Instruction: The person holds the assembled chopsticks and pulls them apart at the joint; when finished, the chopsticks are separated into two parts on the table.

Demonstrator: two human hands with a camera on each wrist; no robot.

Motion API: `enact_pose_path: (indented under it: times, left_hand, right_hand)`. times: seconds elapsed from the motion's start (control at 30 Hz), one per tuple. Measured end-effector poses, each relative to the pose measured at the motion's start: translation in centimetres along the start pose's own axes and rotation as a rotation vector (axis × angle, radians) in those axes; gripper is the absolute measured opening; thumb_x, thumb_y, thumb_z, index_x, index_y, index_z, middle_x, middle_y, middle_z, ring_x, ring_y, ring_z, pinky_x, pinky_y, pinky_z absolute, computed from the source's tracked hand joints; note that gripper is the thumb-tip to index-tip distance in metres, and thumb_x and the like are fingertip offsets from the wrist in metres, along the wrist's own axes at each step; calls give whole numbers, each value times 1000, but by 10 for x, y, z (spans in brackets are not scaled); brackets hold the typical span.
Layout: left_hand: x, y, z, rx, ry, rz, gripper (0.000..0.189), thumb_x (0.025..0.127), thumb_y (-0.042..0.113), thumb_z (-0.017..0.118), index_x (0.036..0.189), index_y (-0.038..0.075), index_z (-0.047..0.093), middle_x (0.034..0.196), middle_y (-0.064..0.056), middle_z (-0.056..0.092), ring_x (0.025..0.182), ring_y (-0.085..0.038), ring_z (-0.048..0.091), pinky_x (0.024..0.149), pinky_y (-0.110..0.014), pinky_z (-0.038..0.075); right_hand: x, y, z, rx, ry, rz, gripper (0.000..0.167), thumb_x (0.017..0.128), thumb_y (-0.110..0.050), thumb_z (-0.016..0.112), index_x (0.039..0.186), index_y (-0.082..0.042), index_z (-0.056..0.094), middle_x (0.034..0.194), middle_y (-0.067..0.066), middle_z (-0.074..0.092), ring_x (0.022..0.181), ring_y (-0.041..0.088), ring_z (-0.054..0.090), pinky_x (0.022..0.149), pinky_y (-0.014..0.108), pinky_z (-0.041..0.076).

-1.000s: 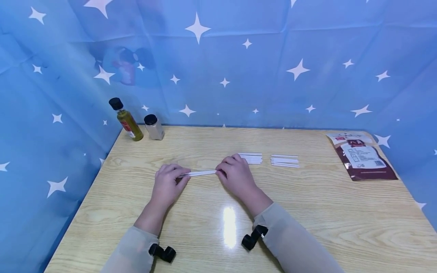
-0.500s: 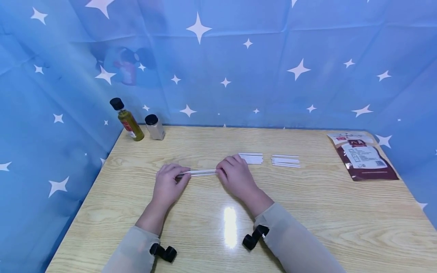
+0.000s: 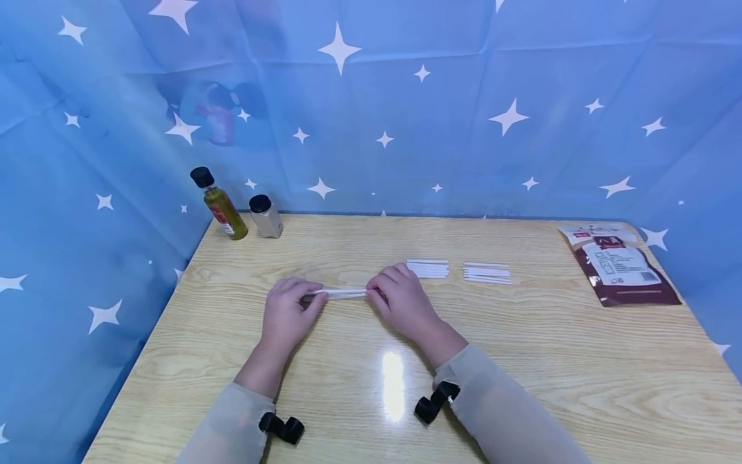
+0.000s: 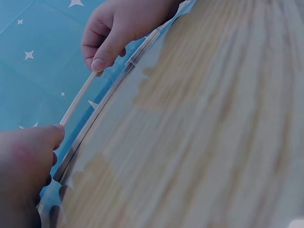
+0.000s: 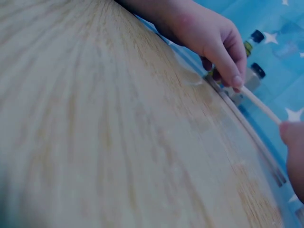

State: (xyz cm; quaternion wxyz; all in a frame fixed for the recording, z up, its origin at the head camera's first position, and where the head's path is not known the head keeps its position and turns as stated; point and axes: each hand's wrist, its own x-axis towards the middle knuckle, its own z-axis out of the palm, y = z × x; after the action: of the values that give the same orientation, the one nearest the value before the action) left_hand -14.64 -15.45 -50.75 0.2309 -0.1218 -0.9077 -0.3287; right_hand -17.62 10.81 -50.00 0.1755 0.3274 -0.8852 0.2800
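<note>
A thin white stick (image 3: 346,293) spans the gap between both hands, a little above the tabletop. A second pale line runs alongside it in the head view. My left hand (image 3: 288,312) pinches its left end between thumb and fingers, and my right hand (image 3: 400,298) pinches the other end. In the left wrist view the stick (image 4: 78,99) slants up from the left hand (image 4: 23,166) to the right hand (image 4: 114,35). The right wrist view has the stick (image 5: 261,105) too, its ends hidden in the fingers.
Two rows of several white sticks, a left row (image 3: 428,269) and a right row (image 3: 487,273), lie beyond the right hand. An oil bottle (image 3: 225,209) and a black-capped jar (image 3: 266,218) stand back left. A maroon packet (image 3: 623,267) lies at the right. Starry blue cloth (image 3: 440,129) hangs behind.
The hands stay nearly in place, still pinching the stick. The pale lines between them have shifted slightly relative to each other, and the head view has turned a touch.
</note>
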Motion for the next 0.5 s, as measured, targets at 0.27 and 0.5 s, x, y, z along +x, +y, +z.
enact_pose_path:
  times: [0.27,0.5]
  left_hand:
    - [2,8,3,21,-24,39,15,91,23,88,101,11,83,95,-2,76,86,-24,65,80,-46,50]
    - [0,13,7,10,1,84,10,89,17,88,97,12,83,89,-1,74,80,-23,63,75,-44,48]
  right_hand:
    - [0,1,0,19,-1,-13,6,102,-18,73,102,-12,76,101,0,71,101,25,59,95,43,47]
    - [-1,2,-3,-8,-8,-33,9,102,-20,75,106,-14,80,101,-2,70,100,24,57,93,43,47]
